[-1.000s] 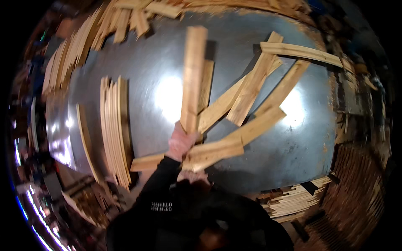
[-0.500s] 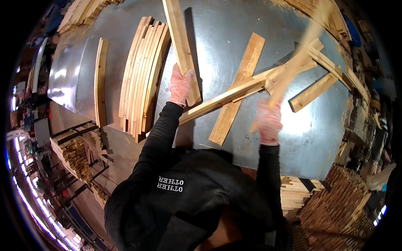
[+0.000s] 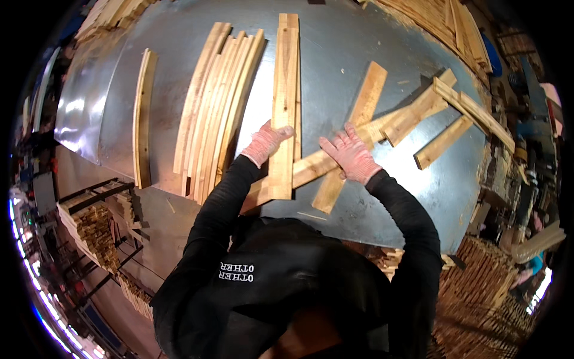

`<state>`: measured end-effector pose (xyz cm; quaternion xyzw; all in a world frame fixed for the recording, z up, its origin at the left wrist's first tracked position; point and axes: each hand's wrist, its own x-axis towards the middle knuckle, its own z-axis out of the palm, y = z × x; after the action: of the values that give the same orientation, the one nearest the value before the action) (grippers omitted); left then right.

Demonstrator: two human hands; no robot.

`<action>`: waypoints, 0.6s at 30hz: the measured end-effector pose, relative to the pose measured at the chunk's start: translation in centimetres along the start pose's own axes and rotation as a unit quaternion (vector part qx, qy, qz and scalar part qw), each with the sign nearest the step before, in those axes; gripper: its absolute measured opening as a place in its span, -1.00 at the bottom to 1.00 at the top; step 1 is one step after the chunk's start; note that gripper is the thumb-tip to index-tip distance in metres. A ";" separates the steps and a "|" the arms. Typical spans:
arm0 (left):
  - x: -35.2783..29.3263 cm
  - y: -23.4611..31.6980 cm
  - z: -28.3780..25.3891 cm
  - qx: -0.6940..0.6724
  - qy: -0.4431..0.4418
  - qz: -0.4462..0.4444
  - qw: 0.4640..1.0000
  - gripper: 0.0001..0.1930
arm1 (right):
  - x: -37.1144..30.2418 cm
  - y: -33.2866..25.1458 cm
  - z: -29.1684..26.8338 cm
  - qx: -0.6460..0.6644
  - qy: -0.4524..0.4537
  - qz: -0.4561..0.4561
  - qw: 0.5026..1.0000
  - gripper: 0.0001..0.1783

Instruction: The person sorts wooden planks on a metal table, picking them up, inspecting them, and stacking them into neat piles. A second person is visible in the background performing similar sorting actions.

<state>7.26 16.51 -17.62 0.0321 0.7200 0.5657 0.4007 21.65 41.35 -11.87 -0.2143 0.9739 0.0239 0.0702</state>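
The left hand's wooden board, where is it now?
Head view, upper centre: the wooden board is right of the board row, left of the right hand.

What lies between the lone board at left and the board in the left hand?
A group of boards lies there, side by side, in the head view.

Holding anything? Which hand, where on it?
Left hand holds a long plank by its left edge, toward the near end. Right hand lies over crossed boards; grip unclear.
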 end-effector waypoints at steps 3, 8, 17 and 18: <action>0.6 -2.3 -0.8 -0.130 0.043 0.038 0.990 -0.48 | -0.7 1.3 -3.8 0.056 -0.019 -0.026 0.998 -0.46; -1.0 2.5 -2.6 0.135 0.122 -0.058 0.982 -0.44 | -15.6 10.9 -11.9 -0.089 -0.016 0.160 0.983 -0.47; -6.8 -2.4 -3.4 0.398 0.295 -0.015 0.868 -0.20 | -11.4 1.1 -2.4 0.297 -0.100 0.405 0.859 -0.53; -7.3 -1.4 -3.2 0.424 0.288 -0.058 0.857 -0.16 | -6.7 -2.3 0.4 0.311 -0.048 0.340 0.886 -0.58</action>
<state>10.82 9.85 -14.72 -0.0074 0.9739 0.1658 0.1548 28.67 42.03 -11.36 0.1638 0.9400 -0.2479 0.1678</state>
